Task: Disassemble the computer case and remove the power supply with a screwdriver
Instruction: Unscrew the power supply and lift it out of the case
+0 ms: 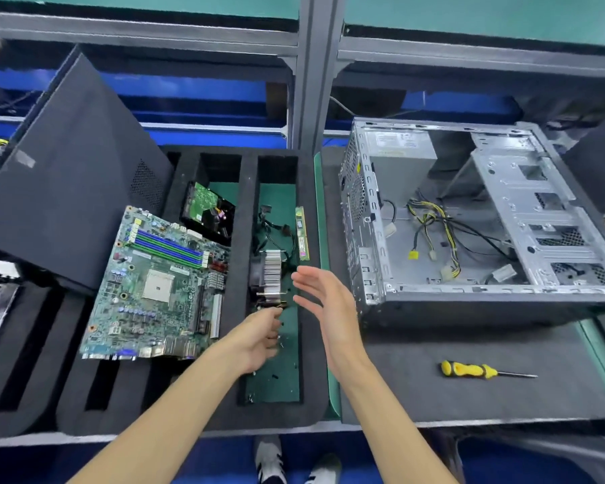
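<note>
Open grey steel computer case (468, 218) lies on its side at the right of the bench, its silver power supply box (400, 153) seated in the far left corner inside, a tangle of yellow and black cables (433, 232) spilling over the case floor. The yellow-handled screwdriver (482, 371) lies alone on the dark felt mat (433, 396) in front of the case, well apart from both hands.

Left of the case sits a black foam tray (238, 239) with slots. In its long green-floored slot stands a finned aluminium cooler with fan (268, 277), a green memory stick (301, 235) beside it. The left hand (259, 340) reaches into that slot, fingers curled near the cooler's base; whether they pinch something small I cannot tell. The right hand (329, 309) hovers above the slot's edge, palm flat, fingers straight, holding nothing.

A green motherboard (158, 288) rests across the tray's left part, a hard drive (208, 213) behind it, a black side panel (70, 190) leaning further left. Grey metal shelving frame (311, 71) crosses the back.
</note>
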`<action>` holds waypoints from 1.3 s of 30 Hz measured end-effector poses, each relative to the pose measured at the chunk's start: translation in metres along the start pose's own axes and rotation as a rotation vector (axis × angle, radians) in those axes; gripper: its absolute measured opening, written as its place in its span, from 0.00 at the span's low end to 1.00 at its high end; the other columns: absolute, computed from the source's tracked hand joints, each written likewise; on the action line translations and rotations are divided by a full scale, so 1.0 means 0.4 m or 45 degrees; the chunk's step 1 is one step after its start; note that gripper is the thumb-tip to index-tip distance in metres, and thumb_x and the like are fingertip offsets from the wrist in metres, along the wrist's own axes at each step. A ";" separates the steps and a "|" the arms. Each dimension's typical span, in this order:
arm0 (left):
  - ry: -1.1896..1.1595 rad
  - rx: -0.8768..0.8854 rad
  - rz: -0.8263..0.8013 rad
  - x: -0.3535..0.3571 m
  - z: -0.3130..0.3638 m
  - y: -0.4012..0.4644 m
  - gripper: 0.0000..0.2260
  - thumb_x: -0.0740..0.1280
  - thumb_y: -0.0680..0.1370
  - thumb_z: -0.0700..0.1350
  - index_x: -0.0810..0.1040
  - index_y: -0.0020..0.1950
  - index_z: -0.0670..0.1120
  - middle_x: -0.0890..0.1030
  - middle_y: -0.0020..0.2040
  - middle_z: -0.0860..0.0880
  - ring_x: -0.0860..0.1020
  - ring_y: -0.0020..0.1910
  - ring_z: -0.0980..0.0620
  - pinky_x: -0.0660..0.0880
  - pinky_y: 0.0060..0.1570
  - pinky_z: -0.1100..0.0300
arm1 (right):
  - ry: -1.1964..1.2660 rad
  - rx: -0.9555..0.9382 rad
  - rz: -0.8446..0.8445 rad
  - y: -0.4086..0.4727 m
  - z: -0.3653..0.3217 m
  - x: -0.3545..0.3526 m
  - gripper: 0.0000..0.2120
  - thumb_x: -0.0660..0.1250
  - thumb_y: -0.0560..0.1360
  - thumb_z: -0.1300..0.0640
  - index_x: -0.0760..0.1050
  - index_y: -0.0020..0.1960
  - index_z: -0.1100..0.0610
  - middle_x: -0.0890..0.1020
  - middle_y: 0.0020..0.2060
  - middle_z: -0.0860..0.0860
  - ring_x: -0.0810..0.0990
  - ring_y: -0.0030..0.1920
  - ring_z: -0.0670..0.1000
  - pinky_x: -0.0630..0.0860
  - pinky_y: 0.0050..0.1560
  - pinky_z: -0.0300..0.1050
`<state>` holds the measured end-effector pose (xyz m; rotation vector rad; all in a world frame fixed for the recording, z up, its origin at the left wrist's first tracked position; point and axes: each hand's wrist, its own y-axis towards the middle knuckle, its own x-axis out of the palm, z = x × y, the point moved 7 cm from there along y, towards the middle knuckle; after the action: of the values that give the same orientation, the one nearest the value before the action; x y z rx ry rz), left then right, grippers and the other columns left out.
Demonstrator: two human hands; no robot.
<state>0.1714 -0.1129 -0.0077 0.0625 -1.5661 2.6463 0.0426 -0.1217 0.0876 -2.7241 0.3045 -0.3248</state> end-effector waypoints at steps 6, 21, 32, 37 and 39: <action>0.118 0.244 0.116 0.019 0.070 -0.047 0.18 0.60 0.83 0.50 0.74 0.70 0.42 0.76 0.65 0.42 0.72 0.67 0.42 0.66 0.71 0.46 | 0.045 -0.057 0.027 -0.038 -0.047 -0.042 0.15 0.57 0.83 0.59 0.83 0.53 0.57 0.87 0.50 0.55 0.84 0.55 0.51 0.80 0.60 0.52; 0.319 1.275 -0.093 0.459 0.377 -0.376 0.10 0.57 0.80 0.36 0.77 0.47 0.44 0.80 0.43 0.49 0.75 0.39 0.59 0.71 0.38 0.70 | 0.081 -0.555 0.231 -0.147 -0.385 -0.315 0.19 0.55 0.83 0.62 0.82 0.41 0.56 0.82 0.34 0.54 0.80 0.38 0.51 0.77 0.38 0.41; 0.654 1.351 0.093 0.710 0.396 -0.266 0.12 0.57 0.81 0.39 0.75 0.51 0.55 0.81 0.51 0.55 0.80 0.53 0.54 0.74 0.55 0.54 | 0.155 -0.568 0.417 -0.049 -0.470 -0.655 0.16 0.57 0.82 0.58 0.83 0.48 0.55 0.85 0.42 0.54 0.83 0.45 0.50 0.79 0.41 0.39; 0.762 1.267 0.251 0.731 0.364 -0.192 0.11 0.58 0.82 0.41 0.73 0.51 0.57 0.81 0.51 0.55 0.79 0.52 0.53 0.72 0.51 0.55 | -0.002 -0.508 0.332 0.049 -0.458 -0.730 0.16 0.56 0.83 0.56 0.83 0.53 0.54 0.86 0.46 0.51 0.84 0.50 0.49 0.80 0.48 0.43; 0.719 1.282 0.317 0.725 0.367 -0.189 0.13 0.59 0.82 0.40 0.73 0.47 0.58 0.82 0.50 0.51 0.80 0.50 0.51 0.74 0.50 0.57 | -0.047 -0.503 0.286 0.077 -0.440 -0.743 0.17 0.55 0.84 0.55 0.83 0.52 0.53 0.86 0.47 0.50 0.84 0.50 0.48 0.80 0.49 0.43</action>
<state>-0.1116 -0.1947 0.1487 -0.7792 -0.0244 2.9352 -0.2913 -0.1343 0.1799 -3.0325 0.7256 -0.1640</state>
